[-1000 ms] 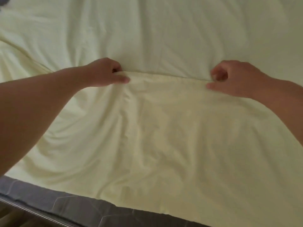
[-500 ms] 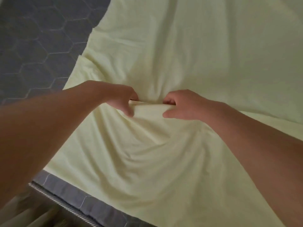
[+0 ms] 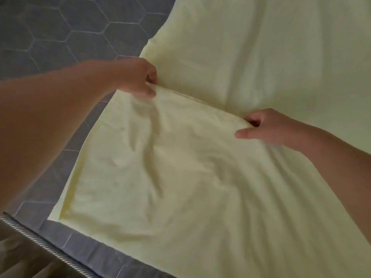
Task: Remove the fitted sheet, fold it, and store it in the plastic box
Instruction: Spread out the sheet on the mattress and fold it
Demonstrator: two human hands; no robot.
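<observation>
At the far left, a grey mattress quilted in hexagons is lying bare, and a corded piping is running along its near edge in the lower left corner. Reaching in from that side, the left hand is pinching the pale yellow fitted sheet with its fingers curled and its thumb pressing down on the cloth, taking the left end of a doubled-over edge. The sheet is lying spread over the mattress, covering the middle and the right of the view, with one layer folded back over another; its left border is crossing the grey quilting on a slant. The raised fold is stretching from one hand to the other, and the cloth below it is sagging in soft creases toward the near edge. At the right end of the fold, the right hand is gripping the sheet, its thumb lying flat on top and its fingers tucking under the edge.
</observation>
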